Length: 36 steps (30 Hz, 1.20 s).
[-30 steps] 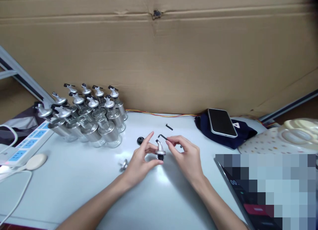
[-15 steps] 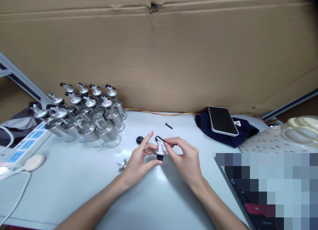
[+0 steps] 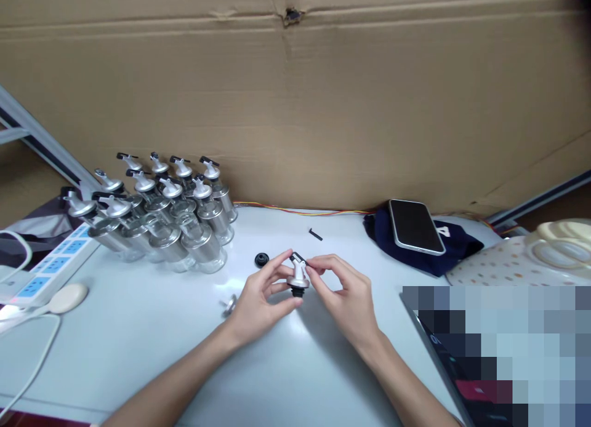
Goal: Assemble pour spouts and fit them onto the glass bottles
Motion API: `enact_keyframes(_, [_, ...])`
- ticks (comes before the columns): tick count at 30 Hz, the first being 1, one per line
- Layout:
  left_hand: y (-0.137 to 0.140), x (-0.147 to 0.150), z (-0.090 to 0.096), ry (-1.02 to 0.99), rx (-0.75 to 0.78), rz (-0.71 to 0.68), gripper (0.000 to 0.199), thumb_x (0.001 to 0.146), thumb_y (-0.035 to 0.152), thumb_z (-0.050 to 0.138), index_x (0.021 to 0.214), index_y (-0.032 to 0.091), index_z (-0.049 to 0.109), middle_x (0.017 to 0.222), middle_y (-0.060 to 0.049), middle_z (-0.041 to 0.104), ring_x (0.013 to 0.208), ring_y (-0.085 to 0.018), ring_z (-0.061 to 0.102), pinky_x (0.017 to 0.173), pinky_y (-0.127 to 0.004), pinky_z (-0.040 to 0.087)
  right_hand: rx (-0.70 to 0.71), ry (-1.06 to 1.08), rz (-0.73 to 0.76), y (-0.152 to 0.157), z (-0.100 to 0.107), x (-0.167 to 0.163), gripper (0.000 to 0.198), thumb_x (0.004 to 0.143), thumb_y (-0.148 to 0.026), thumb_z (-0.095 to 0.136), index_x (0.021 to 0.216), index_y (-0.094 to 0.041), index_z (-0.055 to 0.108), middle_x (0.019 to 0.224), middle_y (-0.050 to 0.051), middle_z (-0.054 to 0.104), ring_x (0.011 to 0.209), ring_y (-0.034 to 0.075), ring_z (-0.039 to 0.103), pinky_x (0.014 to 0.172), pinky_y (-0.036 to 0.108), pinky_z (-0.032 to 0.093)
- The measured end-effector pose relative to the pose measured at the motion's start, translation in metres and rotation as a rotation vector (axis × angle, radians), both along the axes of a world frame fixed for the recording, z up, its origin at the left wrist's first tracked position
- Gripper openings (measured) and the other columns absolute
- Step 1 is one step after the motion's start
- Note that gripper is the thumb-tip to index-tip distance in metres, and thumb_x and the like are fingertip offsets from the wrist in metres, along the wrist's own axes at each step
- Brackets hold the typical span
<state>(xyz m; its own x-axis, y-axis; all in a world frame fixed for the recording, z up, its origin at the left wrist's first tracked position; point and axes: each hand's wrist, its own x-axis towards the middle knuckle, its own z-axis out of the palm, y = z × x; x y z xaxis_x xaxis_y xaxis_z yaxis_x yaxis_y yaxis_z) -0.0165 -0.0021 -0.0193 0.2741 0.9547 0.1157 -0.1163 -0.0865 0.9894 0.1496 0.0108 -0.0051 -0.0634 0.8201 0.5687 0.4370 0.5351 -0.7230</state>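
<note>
Between my hands, a silver bottle pourer [image 3: 298, 280] with a black ribbed stopper stands upright above the table. My left hand [image 3: 258, 304] is closed on it, thumb at the stopper and index fingertip up by the spout's top. The pourer's black flip lever [image 3: 298, 258] slopes down to the right. Its lower end meets the pinched thumb and finger of my right hand [image 3: 344, 291]. A black round stopper [image 3: 261, 259] lies just beyond my left hand. Beside my left wrist sits a silver pourer part [image 3: 229, 304], partly covered. Farther back lies a loose black lever [image 3: 316, 234].
Several glass bottles [image 3: 203, 245] with metal bands crowd the left, most topped with pourers. A power strip [image 3: 50, 264] and white cable [image 3: 41, 359] lie left of them. A phone [image 3: 417, 226] rests on dark blue cloth [image 3: 383, 239] at right. Cardboard [image 3: 295, 107] closes off the back.
My left index finger has come down from its raised position to the top of the pourer's spout. My right hand keeps its pinch at the lever. The whole view has shifted slightly.
</note>
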Motion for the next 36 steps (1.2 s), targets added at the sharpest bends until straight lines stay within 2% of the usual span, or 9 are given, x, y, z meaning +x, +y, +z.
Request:
enact_keyframes(5, [0.000,0.000,0.000,0.012,0.013,0.022,0.071,0.070,0.009,0.070,0.136,0.024,0.049,0.097,-0.003,0.062,0.098,-0.017,0.066,0.092,-0.033,0.056,0.046,-0.005,0.036,-0.001,0.003,0.001,0.012,0.086,-0.012,0.057,0.081,-0.022,0.062,0.077,0.003,0.069,0.069,0.016,0.066,0.063,0.027,0.054])
enact_keyframes(12, [-0.002,0.001,0.001,0.016,0.012,0.021,0.067,0.069,0.010,0.069,0.133,0.022,0.052,0.098,-0.004,0.064,0.097,-0.018,0.067,0.091,-0.033,0.057,0.051,-0.016,0.058,-0.003,0.005,0.003,0.013,0.086,-0.009,0.056,0.084,-0.021,0.060,0.077,0.002,0.066,0.068,0.015,0.063,0.064,0.026,0.052])
enact_keyframes(15, [-0.002,0.000,0.001,-0.001,0.013,0.031,0.066,0.069,0.009,0.069,0.131,0.022,0.052,0.098,-0.004,0.064,0.098,-0.019,0.067,0.090,-0.032,0.057,0.037,-0.040,0.094,-0.004,0.005,0.005,0.012,0.087,-0.016,0.059,0.098,-0.021,0.061,0.082,0.003,0.065,0.074,0.016,0.062,0.069,0.028,0.052])
enact_keyframes(19, [0.000,-0.001,0.001,-0.077,0.003,0.063,0.065,0.069,0.008,0.072,0.130,0.022,0.053,0.097,-0.003,0.064,0.100,-0.020,0.068,0.090,-0.031,0.056,0.033,-0.093,0.217,-0.004,0.001,0.008,0.052,0.082,-0.037,0.071,0.129,-0.021,0.054,0.108,0.011,0.064,0.094,0.023,0.062,0.081,0.036,0.053])
enact_keyframes(21, [0.001,0.000,0.001,-0.111,-0.019,0.073,0.065,0.069,0.009,0.075,0.128,0.023,0.054,0.097,-0.003,0.065,0.100,-0.019,0.068,0.089,-0.029,0.056,0.009,-0.081,0.243,-0.004,-0.001,0.008,0.057,0.080,-0.037,0.072,0.132,-0.022,0.054,0.112,0.011,0.063,0.095,0.023,0.062,0.082,0.036,0.053])
enact_keyframes(25, [0.000,0.000,0.003,-0.172,-0.046,0.064,0.061,0.070,0.009,0.077,0.125,0.027,0.058,0.096,-0.001,0.067,0.098,-0.016,0.068,0.089,-0.026,0.056,-0.089,0.037,0.254,-0.002,-0.003,0.007,0.049,0.082,-0.031,0.071,0.129,-0.026,0.058,0.099,0.006,0.065,0.081,0.018,0.060,0.075,0.033,0.054])
enact_keyframes(28, [-0.001,0.001,0.004,-0.195,-0.080,0.047,0.061,0.069,0.006,0.077,0.123,0.029,0.061,0.095,0.001,0.068,0.098,-0.016,0.068,0.088,-0.025,0.056,-0.147,0.133,0.236,0.000,-0.004,0.006,0.042,0.079,-0.031,0.075,0.120,-0.027,0.066,0.088,0.003,0.065,0.075,0.017,0.058,0.072,0.032,0.052])
enact_keyframes(36, [-0.001,0.001,0.007,-0.205,-0.138,0.023,0.064,0.063,0.001,0.079,0.119,0.030,0.065,0.093,0.003,0.072,0.095,-0.015,0.070,0.088,-0.024,0.056,-0.203,0.244,0.214,0.002,-0.005,0.008,0.033,0.068,-0.034,0.083,0.099,-0.026,0.075,0.074,0.000,0.065,0.068,0.016,0.058,0.068,0.031,0.049])
